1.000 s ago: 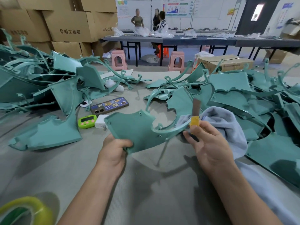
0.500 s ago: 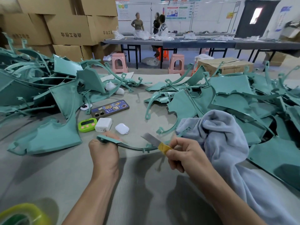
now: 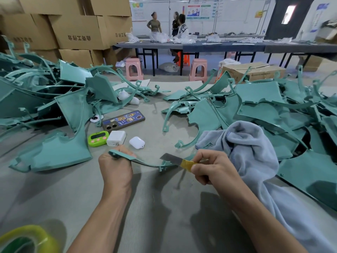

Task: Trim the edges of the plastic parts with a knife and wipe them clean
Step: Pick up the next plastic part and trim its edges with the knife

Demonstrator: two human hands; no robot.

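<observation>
My left hand (image 3: 115,167) grips one end of a teal plastic part (image 3: 145,162), held edge-on just above the grey table so only its thin curved rim shows. My right hand (image 3: 212,166) holds a knife (image 3: 177,160) by its yellow-taped handle, and the grey blade lies against the rim near a small tab. A pale blue cloth (image 3: 251,150) lies bunched to the right of my right hand and drapes toward the table's front edge. Heaps of teal parts fill the left side (image 3: 54,106) and the right side (image 3: 273,110).
A phone (image 3: 124,119), a green timer (image 3: 97,138), a white charger (image 3: 116,138) and a white earbud case (image 3: 137,142) lie just beyond my hands. A yellow-green tape roll (image 3: 25,238) sits at the bottom left. Cardboard boxes (image 3: 78,33), pink stools and three people stand behind.
The part went from flat face toward me to edge-on and lower. The knife swung from pointing up to lying along the rim. Over the last half second little has shifted.
</observation>
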